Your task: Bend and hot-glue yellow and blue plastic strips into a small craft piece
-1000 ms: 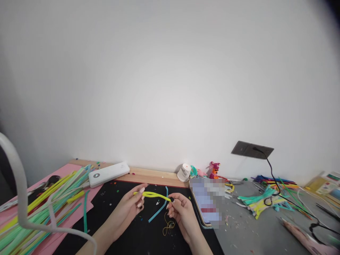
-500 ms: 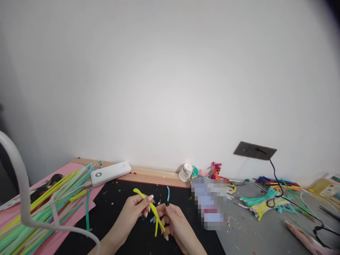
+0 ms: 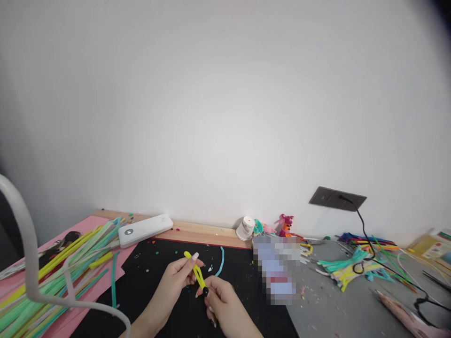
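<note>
A yellow pipe cleaner (image 3: 198, 273), folded over with a loop in its middle, is stretched between both hands above a black mat (image 3: 169, 310). My left hand (image 3: 178, 277) pinches its upper end between thumb and fingers. The lower part sits in the closed fingers of my right hand (image 3: 225, 300), which hide its tips. A dark nail shows on the right thumb. Behind the right hand a blue pipe cleaner (image 3: 221, 263) lies curved on the mat, its lower end covered by the fingers.
Bundles of pipe cleaners (image 3: 66, 272) lie on pink sheets at left, beside a white power bank (image 3: 145, 230). A paper cup (image 3: 245, 229), a pink-and-orange figure (image 3: 286, 225) and a blurred phone-like slab (image 3: 276, 272) stand or lie at right. A white bent tube (image 3: 33, 263) crosses the left foreground.
My right hand has moved slightly down and left and closed on the lower legs of the yellow pipe cleaner. The legs, spread apart before, are now drawn together.
</note>
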A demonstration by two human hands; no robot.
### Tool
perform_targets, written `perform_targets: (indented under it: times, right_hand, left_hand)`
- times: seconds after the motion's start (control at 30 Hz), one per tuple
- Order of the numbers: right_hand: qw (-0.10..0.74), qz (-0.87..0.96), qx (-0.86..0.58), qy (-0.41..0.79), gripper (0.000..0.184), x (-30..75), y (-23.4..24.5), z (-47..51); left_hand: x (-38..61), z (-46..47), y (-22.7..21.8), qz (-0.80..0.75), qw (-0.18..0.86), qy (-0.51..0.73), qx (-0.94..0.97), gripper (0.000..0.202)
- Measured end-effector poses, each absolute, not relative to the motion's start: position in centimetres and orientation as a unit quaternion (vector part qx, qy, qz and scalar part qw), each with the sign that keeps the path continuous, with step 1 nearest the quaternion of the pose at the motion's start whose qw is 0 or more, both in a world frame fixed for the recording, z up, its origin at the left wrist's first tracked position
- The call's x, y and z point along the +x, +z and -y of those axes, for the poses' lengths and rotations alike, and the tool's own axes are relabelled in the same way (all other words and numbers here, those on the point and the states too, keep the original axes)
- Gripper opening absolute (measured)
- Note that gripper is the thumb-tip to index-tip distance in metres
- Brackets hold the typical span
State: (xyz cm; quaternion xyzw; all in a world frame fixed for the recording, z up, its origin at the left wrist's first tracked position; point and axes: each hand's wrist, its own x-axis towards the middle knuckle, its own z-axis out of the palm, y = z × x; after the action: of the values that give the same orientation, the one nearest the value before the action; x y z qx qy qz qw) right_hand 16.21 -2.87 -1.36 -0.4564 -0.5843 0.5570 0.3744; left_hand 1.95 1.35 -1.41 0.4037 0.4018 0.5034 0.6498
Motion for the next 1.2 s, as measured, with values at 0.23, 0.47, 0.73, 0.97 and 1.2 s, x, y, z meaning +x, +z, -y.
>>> perform_targets:
  times: [0.23, 0.47, 0.73, 0.97, 1.2]
  right_hand:
    - [0.362, 0.654, -0.475, 0.465, 0.017, 16.2, -1.3, 3.3]
    - [0.339, 0.734, -0.470, 0.354, 0.028, 16.1, -0.1, 3.8]
    - [0.332, 0.747, -0.475, 0.328, 0.027, 16.1, -0.3, 3.9]
    - [0.329, 0.747, -0.514, 0.262, 0.026, 16.1, -0.3, 3.8]
    - [0.315, 0.785, -0.462, 0.267, 0.029, 16.1, 0.4, 4.2]
  left_hand:
    - [1.5, -1.8, -1.8, -0.436, 0.622, 0.494, 0.422, 0.040]
    - [0.9, -2.0, -1.7, -0.468, 0.582, 0.510, 0.427, 0.037]
    - [0.6, -2.3, -1.0, -0.450, 0.614, 0.533, 0.370, 0.037]
    - [0.0, -2.7, -1.1, -0.442, 0.625, 0.548, 0.337, 0.036]
    - [-0.4, -3.2, -1.1, -0.454, 0.612, 0.568, 0.312, 0.032]
